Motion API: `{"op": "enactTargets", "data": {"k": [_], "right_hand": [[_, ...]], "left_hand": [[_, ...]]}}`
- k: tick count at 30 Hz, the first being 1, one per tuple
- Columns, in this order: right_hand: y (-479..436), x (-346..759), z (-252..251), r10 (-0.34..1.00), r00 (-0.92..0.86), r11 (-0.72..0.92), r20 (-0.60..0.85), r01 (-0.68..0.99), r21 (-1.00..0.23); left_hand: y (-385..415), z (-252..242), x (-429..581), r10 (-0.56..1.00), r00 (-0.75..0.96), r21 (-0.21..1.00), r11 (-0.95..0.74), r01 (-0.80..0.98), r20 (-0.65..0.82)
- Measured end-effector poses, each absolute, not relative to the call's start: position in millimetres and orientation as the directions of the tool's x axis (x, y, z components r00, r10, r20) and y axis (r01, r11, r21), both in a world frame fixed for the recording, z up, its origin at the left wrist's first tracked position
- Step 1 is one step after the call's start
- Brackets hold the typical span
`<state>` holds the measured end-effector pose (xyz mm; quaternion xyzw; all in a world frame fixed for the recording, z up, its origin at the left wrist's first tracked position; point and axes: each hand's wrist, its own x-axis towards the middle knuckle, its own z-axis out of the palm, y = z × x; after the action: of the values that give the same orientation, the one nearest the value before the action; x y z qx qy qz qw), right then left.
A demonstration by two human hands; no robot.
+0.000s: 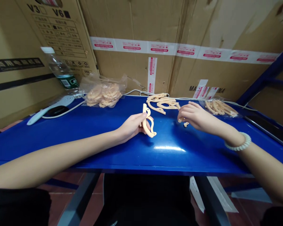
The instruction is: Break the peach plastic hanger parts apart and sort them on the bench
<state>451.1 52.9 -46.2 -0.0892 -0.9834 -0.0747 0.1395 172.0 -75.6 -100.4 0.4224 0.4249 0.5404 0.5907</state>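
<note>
My left hand (pixel 131 125) is closed round a peach-coloured curved plastic piece (pixel 148 123), held upright just above the blue table (pixel 85 135). To its right, my right hand (pixel 194 115) has its fingers curled down over a small peach plastic bit (pixel 185 124) lying on the table; whether the fingers grip anything is hidden. A bead bracelet sits on that wrist. Just behind the hands lies a loose pile of the same curved plastic pieces (pixel 162 102).
A clear bag of peach pieces (pixel 103 93) lies at the back left, another bag (pixel 219 107) at the back right. A water bottle (pixel 61 72), a white power strip (pixel 49 109) and a dark device (pixel 269 128) sit along the edges. Cardboard boxes (pixel 179 37) wall the back.
</note>
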Motion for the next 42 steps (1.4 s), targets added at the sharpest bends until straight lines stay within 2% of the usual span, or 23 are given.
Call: {"op": "enactTargets", "data": {"k": [4,10,14,17,22,25,31,38,40,42], "right_hand": [[42,440,-53,0.124,-0.978,0.992,0.166,0.128,0.014],[42,445,-51,0.142,-0.978,0.989,0.155,0.146,0.015],[51,458,-43,0.282,-0.941,0.958,0.186,0.288,0.008],[59,466,-39,0.385,-0.915,0.922,0.12,0.387,-0.007],[78,474,-40,0.445,-0.895,0.895,0.028,0.446,0.005],[82,475,-41,0.439,-0.897,0.898,0.049,0.439,-0.024],[73,468,-39,0.324,-0.945,0.939,0.044,0.315,-0.14],[86,477,-40,0.4,-0.916,0.914,0.029,0.396,-0.083],[83,475,-40,0.402,-0.912,0.915,0.075,0.398,-0.067],[71,467,-41,0.37,-0.91,0.929,0.188,0.366,-0.052]], "left_hand": [[-75,-101,172,0.997,0.056,0.957,0.07,-0.283,-0.056],[-74,-103,170,0.997,0.065,0.955,0.051,-0.293,-0.033],[-74,-103,171,0.997,0.069,0.953,0.058,-0.298,-0.039],[-75,-100,172,0.996,0.057,0.951,0.083,-0.297,-0.069],[-77,-96,172,0.995,0.036,0.949,0.1,-0.298,-0.093],[-77,-97,171,0.995,0.048,0.942,0.099,-0.32,-0.088],[-76,-97,170,0.995,0.045,0.938,0.099,-0.331,-0.089],[-77,-96,169,0.993,0.094,0.946,0.097,-0.309,-0.071],[-78,-98,169,0.993,0.111,0.945,0.071,-0.32,-0.037],[-79,-100,170,0.994,0.113,0.953,0.031,-0.3,0.003]]}}
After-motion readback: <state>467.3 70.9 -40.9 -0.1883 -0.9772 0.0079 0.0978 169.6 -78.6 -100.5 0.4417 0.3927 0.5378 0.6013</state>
